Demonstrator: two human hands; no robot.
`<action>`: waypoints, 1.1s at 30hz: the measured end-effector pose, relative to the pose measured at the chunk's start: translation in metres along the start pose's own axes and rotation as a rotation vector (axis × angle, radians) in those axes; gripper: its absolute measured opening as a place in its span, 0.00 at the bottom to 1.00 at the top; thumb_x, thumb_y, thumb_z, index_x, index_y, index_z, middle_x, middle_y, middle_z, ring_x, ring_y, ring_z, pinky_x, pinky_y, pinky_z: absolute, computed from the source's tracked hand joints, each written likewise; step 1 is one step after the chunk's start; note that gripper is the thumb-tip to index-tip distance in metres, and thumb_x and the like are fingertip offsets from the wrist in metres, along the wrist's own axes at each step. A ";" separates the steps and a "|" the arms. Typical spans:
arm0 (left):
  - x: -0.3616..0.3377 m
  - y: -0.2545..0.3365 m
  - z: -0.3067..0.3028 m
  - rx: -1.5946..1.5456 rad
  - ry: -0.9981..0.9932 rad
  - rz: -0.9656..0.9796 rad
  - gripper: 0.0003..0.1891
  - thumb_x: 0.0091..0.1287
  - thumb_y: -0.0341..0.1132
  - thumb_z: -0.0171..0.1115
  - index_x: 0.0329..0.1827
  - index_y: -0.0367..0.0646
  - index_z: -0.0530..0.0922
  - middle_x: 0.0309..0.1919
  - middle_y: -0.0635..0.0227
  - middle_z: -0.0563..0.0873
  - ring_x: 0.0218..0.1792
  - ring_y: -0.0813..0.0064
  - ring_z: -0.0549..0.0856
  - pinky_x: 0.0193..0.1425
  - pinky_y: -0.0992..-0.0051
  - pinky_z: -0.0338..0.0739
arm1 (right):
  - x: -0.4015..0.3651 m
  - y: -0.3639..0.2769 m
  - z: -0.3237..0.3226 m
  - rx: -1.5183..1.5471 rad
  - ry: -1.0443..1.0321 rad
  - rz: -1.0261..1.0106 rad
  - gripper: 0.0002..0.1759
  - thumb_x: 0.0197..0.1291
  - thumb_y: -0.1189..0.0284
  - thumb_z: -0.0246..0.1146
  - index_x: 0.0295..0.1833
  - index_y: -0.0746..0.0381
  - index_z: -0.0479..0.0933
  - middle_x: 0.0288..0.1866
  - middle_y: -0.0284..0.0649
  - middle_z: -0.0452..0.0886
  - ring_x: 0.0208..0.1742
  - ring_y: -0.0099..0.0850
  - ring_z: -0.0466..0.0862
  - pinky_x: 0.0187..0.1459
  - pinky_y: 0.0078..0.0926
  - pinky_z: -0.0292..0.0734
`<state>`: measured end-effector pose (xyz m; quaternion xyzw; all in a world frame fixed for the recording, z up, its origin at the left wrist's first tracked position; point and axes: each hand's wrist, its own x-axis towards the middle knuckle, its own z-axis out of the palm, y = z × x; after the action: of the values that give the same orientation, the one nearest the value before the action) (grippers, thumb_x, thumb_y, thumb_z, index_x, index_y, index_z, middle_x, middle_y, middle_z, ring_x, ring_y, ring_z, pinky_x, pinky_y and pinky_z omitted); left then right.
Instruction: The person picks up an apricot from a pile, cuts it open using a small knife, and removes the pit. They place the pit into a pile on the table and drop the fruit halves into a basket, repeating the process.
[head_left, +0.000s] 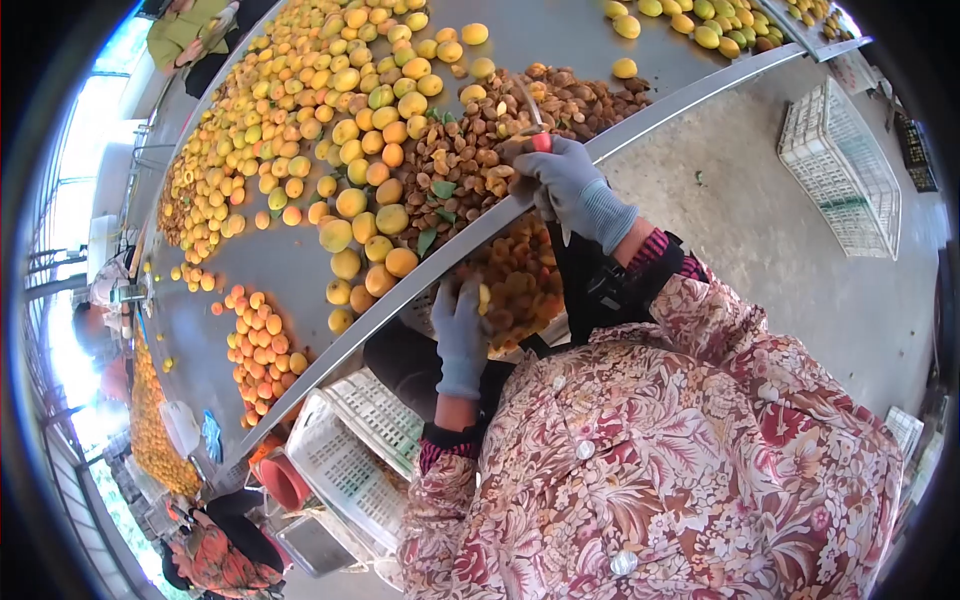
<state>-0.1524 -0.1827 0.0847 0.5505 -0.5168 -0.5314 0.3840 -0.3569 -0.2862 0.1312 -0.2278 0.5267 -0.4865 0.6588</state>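
Observation:
My right hand point(578, 190), in a grey glove, is closed around the red handle of a knife point(541, 142). Its thin, curved blade points up over a heap of brown apricot pits point(470, 150) at the metal table's edge. Below that edge is my left hand point(459, 340), also gloved, above a container of apricot halves point(525, 275). A yellow apricot half point(484, 299) shows at its fingers, which seem closed on it; the grip is partly hidden. Whole yellow and orange apricots point(350, 203) lie beside the pits.
The table's raised metal rim point(400, 285) runs diagonally before me. White plastic crates point(350, 460) and a red bucket point(283, 482) stand at lower left. Another white crate point(840, 165) sits on the floor at right. Other people point(220, 550) are along the left side.

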 end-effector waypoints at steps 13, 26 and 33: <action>-0.004 0.025 -0.041 0.823 0.304 0.463 0.11 0.66 0.34 0.56 0.47 0.40 0.79 0.35 0.53 0.84 0.37 0.57 0.83 0.43 0.66 0.75 | -0.004 0.009 -0.039 0.178 -0.114 -0.070 0.10 0.62 0.72 0.56 0.43 0.66 0.77 0.22 0.41 0.78 0.10 0.23 0.66 0.12 0.21 0.60; 0.100 0.052 -0.070 1.617 0.049 -0.343 0.27 0.56 0.58 0.60 0.47 0.45 0.80 0.46 0.56 0.81 0.52 0.57 0.77 0.53 0.59 0.71 | -0.005 0.012 -0.030 0.101 -0.112 -0.071 0.14 0.68 0.72 0.50 0.51 0.69 0.74 0.25 0.37 0.75 0.09 0.18 0.62 0.11 0.15 0.55; 0.094 0.052 -0.055 1.610 0.165 -0.149 0.23 0.55 0.51 0.62 0.45 0.43 0.77 0.44 0.53 0.82 0.49 0.57 0.79 0.53 0.58 0.71 | 0.000 0.008 -0.029 0.148 -0.125 -0.032 0.08 0.61 0.74 0.57 0.41 0.69 0.75 0.23 0.45 0.81 0.09 0.25 0.70 0.10 0.21 0.62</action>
<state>-0.1159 -0.2909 0.1251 0.7282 -0.6727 0.0213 -0.1292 -0.3801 -0.2766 0.1150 -0.2168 0.4434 -0.5196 0.6974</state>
